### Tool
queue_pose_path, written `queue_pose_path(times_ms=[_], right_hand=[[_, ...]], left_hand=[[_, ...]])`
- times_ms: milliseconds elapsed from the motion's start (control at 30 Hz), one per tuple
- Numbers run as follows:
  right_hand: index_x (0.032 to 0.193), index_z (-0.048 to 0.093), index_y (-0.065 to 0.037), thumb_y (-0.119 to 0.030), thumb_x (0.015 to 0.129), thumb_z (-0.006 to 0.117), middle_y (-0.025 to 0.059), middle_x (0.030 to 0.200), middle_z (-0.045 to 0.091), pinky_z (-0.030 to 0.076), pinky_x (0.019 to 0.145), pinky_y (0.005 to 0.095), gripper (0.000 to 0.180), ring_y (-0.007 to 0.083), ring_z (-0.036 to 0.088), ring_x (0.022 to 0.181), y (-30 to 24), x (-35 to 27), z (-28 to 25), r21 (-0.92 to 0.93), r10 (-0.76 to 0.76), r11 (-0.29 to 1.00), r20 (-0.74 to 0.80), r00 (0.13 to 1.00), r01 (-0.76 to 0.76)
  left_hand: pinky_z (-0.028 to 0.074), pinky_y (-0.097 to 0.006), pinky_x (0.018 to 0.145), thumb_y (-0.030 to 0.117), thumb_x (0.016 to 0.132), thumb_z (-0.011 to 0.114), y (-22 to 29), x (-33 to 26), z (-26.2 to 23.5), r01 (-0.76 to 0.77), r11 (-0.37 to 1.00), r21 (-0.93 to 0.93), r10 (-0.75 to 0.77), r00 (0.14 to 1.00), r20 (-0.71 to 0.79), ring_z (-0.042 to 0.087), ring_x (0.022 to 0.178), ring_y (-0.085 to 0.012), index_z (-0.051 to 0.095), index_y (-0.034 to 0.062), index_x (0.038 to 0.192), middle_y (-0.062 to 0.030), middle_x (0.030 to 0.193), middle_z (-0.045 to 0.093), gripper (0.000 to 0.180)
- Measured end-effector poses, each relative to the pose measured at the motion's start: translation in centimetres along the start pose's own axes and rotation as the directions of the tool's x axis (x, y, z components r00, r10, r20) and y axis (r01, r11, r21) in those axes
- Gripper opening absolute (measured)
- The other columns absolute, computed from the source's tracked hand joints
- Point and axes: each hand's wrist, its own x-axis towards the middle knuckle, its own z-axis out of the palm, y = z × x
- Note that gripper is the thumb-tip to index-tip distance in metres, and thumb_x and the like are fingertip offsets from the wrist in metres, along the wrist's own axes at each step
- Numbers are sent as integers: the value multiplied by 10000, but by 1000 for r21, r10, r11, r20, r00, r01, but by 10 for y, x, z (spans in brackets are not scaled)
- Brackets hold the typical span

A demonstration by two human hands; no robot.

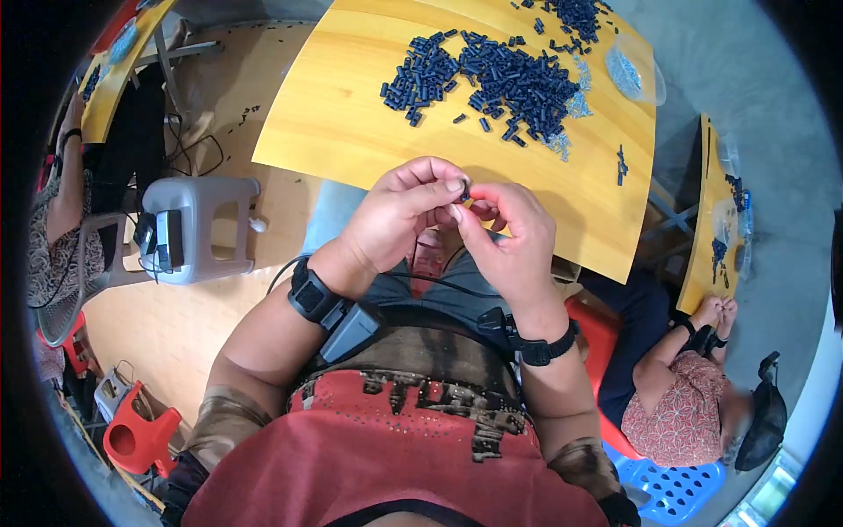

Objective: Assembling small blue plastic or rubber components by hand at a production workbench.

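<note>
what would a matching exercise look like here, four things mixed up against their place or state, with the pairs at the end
1. left hand and right hand
2. large pile of dark pieces
3. clear container
4. grey stool

A. on the floor, left of the table
B. near the table's right edge
C. fingers meeting at a small dark part
D. heaped on the yellow tabletop

Pairs: 1-C, 2-D, 3-B, 4-A

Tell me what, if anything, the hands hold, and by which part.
A small dark piece, held at the fingertips of the left hand and right hand; which part, I cannot tell.
</note>
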Motion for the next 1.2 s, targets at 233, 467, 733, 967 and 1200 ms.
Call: queue_pose_path(times_ms=[233,467,733,967,1200], right_hand=[[837,612,-30,-66,731,694,98,741,604,484,586,336,139,240,603,661,-3,-3,1,89,116,989,-9,993,-114],[839,617,-30,-35,726,672,104,731,606,476,580,337,126,254,598,660,-1,-5,-4,-50,-37,998,-20,999,36],[879,633,-28,-30,744,665,106,766,617,482,570,313,139,239,607,673,-1,-10,-8,16,23,1000,-39,999,-22],[878,649,-26,-17,757,651,103,753,620,484,580,307,122,235,610,679,3,-12,-8,68,42,997,-36,998,-39],[870,652,-32,-18,753,647,109,757,623,474,592,329,118,256,598,676,8,-14,-12,36,41,998,23,999,-42]], left_hand=[[482,-239,731,111,878,609,-2,-3,2,-48,999,18,48,999,-26,599,825,-103,587,57,962,-22,933,622,102],[497,-253,732,95,882,608,1,-7,0,-19,988,152,25,999,-42,606,790,-115,601,54,964,-28,896,632,92],[516,-241,683,81,880,604,-1,-11,2,125,990,68,-123,992,-40,614,739,-118,616,15,1016,-52,878,657,152],[520,-254,709,89,882,601,-6,-10,3,155,983,103,-152,988,-37,619,759,-119,626,8,1053,-56,897,664,191],[513,-255,714,113,883,605,-7,-9,2,190,974,123,-183,981,-63,616,770,-123,646,24,1006,-58,884,663,157]])
